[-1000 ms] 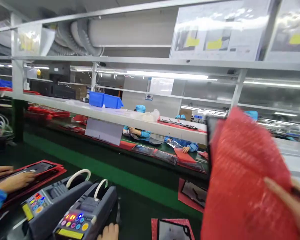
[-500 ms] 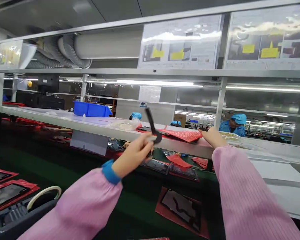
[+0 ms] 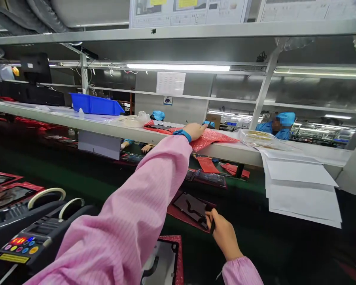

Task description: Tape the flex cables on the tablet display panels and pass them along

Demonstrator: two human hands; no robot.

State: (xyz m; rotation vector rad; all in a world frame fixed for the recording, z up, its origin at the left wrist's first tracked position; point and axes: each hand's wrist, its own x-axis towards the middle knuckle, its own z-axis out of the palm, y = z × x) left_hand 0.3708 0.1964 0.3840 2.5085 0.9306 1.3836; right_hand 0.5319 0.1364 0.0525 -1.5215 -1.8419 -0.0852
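My left hand (image 3: pixel 195 130), with a blue band at the wrist, reaches over the raised shelf onto a red bubble-wrap sheet (image 3: pixel 215 137). Its fingers are bent together at the far side, and whatever lies between them is hidden. Lower down, my right hand (image 3: pixel 224 233) is closed on a slim black tool (image 3: pixel 213 226), mostly covered by the fingers. That hand is at the right edge of a flat dark-framed panel (image 3: pixel 187 204) with a wavy black strip across it. Red bubble wrap lies under the panel. A similar panel (image 3: pixel 163 261) is partly behind my left sleeve.
Two tape dispensers with lit buttons (image 3: pixel 25 245) stand at lower left. The shelf (image 3: pixel 130 132) crosses in front, with a blue bin (image 3: pixel 96 105) and clear plastic bags (image 3: pixel 264 138). White sheets (image 3: pixel 299 186) hang over its edge. Co-workers in blue caps (image 3: pixel 285 118) are beyond.
My left hand has moved up and right to the shelf; the black strip it held no longer shows. My right hand has left the shelf and come down to the panel. The view has tilted down.
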